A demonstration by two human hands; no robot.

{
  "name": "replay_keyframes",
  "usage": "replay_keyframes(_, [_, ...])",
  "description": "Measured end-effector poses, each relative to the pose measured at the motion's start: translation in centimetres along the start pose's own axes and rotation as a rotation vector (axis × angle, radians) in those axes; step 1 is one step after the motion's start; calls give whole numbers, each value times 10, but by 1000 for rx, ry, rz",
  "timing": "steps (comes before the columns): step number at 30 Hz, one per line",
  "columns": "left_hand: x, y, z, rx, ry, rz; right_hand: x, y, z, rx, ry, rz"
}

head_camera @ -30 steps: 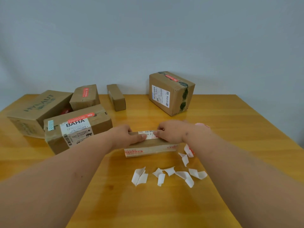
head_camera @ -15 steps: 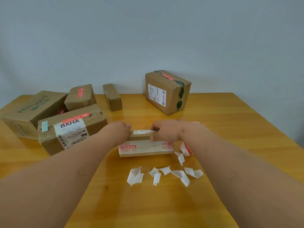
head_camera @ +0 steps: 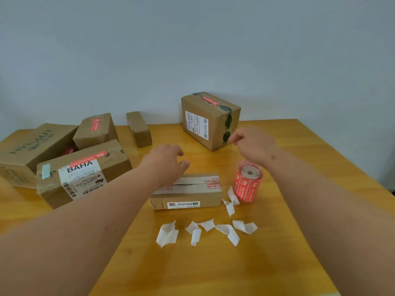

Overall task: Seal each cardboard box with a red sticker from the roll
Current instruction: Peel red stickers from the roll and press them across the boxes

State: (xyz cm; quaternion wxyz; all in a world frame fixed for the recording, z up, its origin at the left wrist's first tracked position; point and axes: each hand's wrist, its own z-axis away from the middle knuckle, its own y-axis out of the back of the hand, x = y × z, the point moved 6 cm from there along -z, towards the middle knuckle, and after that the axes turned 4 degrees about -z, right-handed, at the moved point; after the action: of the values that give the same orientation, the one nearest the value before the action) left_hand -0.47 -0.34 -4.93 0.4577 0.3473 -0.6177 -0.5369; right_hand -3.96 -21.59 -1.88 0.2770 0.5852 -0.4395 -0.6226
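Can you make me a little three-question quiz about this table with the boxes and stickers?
1. True or false: the red sticker roll with the grey core stands upright on the yellow wooden table.
2. The long flat brown cardboard box lies: A) left of the roll, B) right of the roll, C) on top of the roll.
3. Fill in: the curled scraps of white backing paper lie nearer the person than the long flat box, on the ____.

Key: 1 true; 2 A; 3 table.
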Motion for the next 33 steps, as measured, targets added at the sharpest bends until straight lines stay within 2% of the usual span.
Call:
replay_keyframes(4, [48,1,1,15,-106,142,43,13,11,13,-142,-44])
replay_keyframes(7, [78,-12,-1,-44,-159,238,62,5,20,-93,-185,-62])
replay_keyframes(10, [94,-20,-6,-72,-172,290,70,-2,23,-164,-189,-106])
replay_keyframes(19, [99,-34,-29,-126,-104,448,72,-10,-1,-171,-103,9])
replay_keyframes(25, [89,-33,-42,-109,-70,466,49,-15,-14,-194,-63,-315])
replay_keyframes(28, [85,-33,-44,-118,-103,539,33,-16,-7,-259,-45,-481])
replay_keyframes(33, [98,-38,-32,-279,-223,636,24,-22,4,-372,-17,-459])
